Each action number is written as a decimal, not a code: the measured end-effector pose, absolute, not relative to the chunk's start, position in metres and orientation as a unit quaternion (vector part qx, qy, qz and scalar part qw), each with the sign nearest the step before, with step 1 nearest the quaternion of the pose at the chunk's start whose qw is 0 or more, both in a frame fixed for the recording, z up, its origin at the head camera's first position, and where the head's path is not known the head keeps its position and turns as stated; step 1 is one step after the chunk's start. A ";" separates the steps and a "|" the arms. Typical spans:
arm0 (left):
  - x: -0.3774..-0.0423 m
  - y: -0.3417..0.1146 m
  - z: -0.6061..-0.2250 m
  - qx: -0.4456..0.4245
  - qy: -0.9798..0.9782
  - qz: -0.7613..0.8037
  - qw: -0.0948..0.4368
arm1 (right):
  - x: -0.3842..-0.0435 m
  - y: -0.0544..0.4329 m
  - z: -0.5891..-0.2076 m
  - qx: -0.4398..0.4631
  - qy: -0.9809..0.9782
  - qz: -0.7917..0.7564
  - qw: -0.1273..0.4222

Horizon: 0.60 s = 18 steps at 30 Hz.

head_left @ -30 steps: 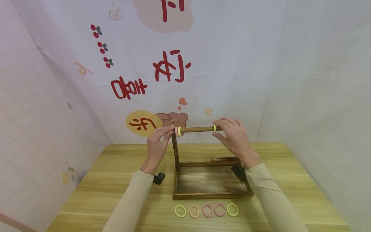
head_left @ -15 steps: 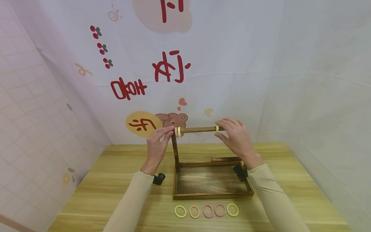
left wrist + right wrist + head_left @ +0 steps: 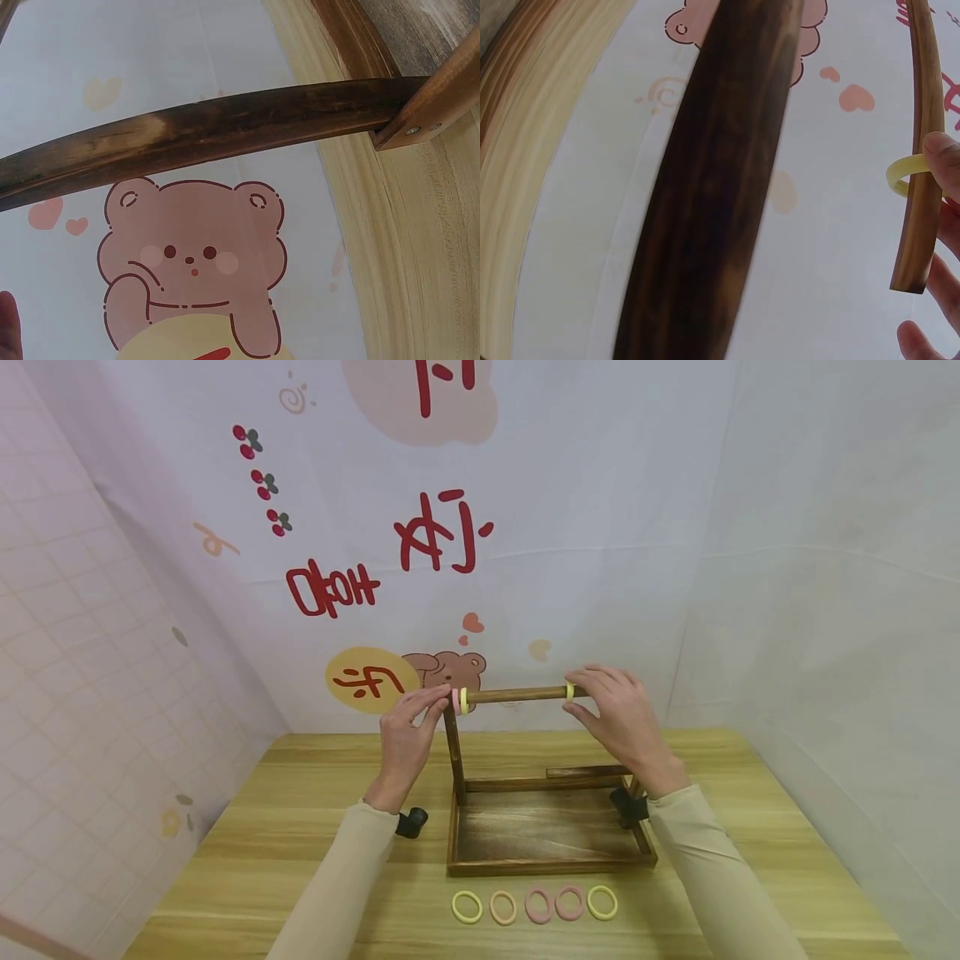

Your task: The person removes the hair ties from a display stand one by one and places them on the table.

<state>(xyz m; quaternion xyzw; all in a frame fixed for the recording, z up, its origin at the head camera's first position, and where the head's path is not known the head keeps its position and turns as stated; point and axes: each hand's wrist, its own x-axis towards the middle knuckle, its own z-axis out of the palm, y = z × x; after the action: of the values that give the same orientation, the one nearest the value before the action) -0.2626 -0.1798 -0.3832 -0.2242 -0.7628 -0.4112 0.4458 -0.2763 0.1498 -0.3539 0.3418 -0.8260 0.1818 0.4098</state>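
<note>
A wooden bar [image 3: 517, 695] runs level from the top of an upright post [image 3: 453, 747], which rises from a wooden tray stand [image 3: 551, 866]. At the bar's left end my left hand [image 3: 405, 739] pinches it with thumb and fingers, beside a pink ring [image 3: 455, 701] and a yellow ring [image 3: 464, 701] threaded on it. My right hand [image 3: 618, 714] pinches another yellow ring [image 3: 901, 174] around the bar near its right end. In the right wrist view the bar's free end [image 3: 909, 281] shows past that ring. The left wrist view shows the post [image 3: 187, 135] and barely a fingertip.
On the table [image 3: 337, 877] in front of the tray lie several rings in a row, among them a yellow ring [image 3: 467, 907] and a pink ring [image 3: 537, 906]. A lower wooden piece [image 3: 585, 772] sits at the tray's back right. A printed cloth [image 3: 600, 527] hangs behind.
My right hand has slid the yellow ring rightward along the bar, closer to its free end. The left hand and the two rings beside it have stayed put.
</note>
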 end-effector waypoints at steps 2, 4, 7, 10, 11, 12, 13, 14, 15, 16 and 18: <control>-0.262 -0.179 -0.383 -0.224 -0.763 -0.411 0.446 | -0.277 0.151 -0.354 0.340 -0.826 0.181 0.411; -0.262 -0.179 -0.383 -0.224 -0.762 -0.412 0.446 | -0.277 0.152 -0.354 0.339 -0.827 0.179 0.412; -0.263 -0.179 -0.383 -0.224 -0.760 -0.414 0.447 | -0.277 0.155 -0.353 0.335 -0.828 0.177 0.413; -0.263 -0.179 -0.383 -0.223 -0.760 -0.418 0.446 | -0.276 0.158 -0.353 0.332 -0.830 0.177 0.411; -0.263 -0.179 -0.382 -0.223 -0.759 -0.419 0.445 | -0.276 0.159 -0.353 0.332 -0.831 0.178 0.410; -0.263 -0.179 -0.382 -0.224 -0.759 -0.420 0.445 | -0.276 0.160 -0.353 0.330 -0.832 0.178 0.409; -0.263 -0.179 -0.382 -0.224 -0.759 -0.420 0.444 | -0.276 0.161 -0.353 0.330 -0.832 0.178 0.408; -0.263 -0.179 -0.382 -0.225 -0.758 -0.420 0.444 | -0.275 0.161 -0.353 0.330 -0.833 0.179 0.407; -0.263 -0.179 -0.382 -0.226 -0.758 -0.420 0.445 | -0.275 0.162 -0.354 0.329 -0.833 0.180 0.407; -0.263 -0.179 -0.382 -0.227 -0.758 -0.420 0.444 | -0.275 0.163 -0.354 0.329 -0.833 0.180 0.407; -0.263 -0.179 -0.382 -0.229 -0.758 -0.418 0.444 | -0.275 0.164 -0.356 0.327 -0.833 0.182 0.408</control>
<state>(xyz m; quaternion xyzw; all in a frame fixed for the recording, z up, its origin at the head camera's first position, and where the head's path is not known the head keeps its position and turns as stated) -0.2630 -0.1793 -0.3825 -0.2286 -0.7585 -0.4184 0.4443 -0.2753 0.1643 -0.3555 0.3274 -0.8326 0.1816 0.4081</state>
